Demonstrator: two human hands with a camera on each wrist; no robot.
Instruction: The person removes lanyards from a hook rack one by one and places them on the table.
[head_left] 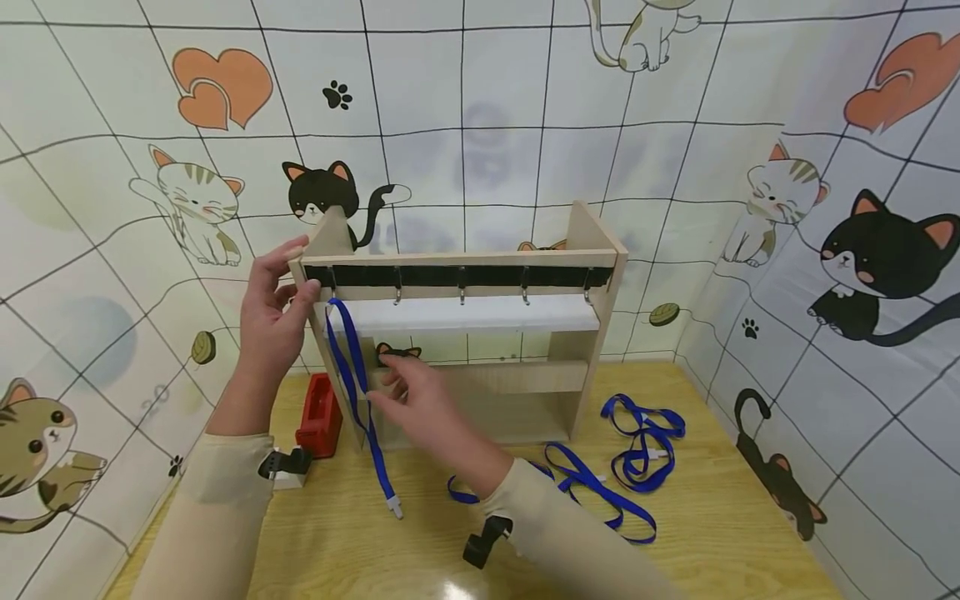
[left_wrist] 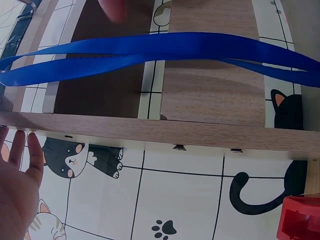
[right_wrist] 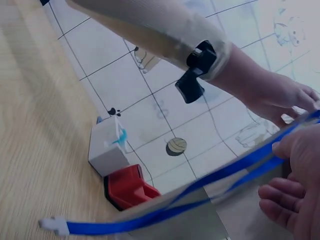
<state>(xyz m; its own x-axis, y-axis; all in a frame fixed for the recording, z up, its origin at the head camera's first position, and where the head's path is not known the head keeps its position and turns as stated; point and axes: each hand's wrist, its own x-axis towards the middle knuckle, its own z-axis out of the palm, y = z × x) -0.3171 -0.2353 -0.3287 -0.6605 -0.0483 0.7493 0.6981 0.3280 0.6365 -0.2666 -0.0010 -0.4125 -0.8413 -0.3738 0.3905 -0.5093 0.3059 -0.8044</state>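
A pale wooden rack (head_left: 480,379) stands on the table, with a black strip across its front bearing several metal hooks. My left hand (head_left: 273,325) grips the rack's upper left corner, thumb at the front, fingers on the outer side. A blue lanyard (head_left: 384,479) hangs from the leftmost hook, its white clip end lowest; in the left wrist view the doubled blue strap (left_wrist: 200,45) crosses before the rack. Beside that strap is my right hand (head_left: 427,404), fingers loosely bent. Its thumb (right_wrist: 282,148) lies at the strap, the other fingers apart from it; contact is unclear.
More blue lanyards (head_left: 651,527) lie loosely looped on the table (head_left: 360,558) in front of the rack and to its right. A red tape dispenser (head_left: 321,421) and a small white box (right_wrist: 105,150) stand left of the rack. Cat-printed walls (head_left: 487,92) enclose the table.
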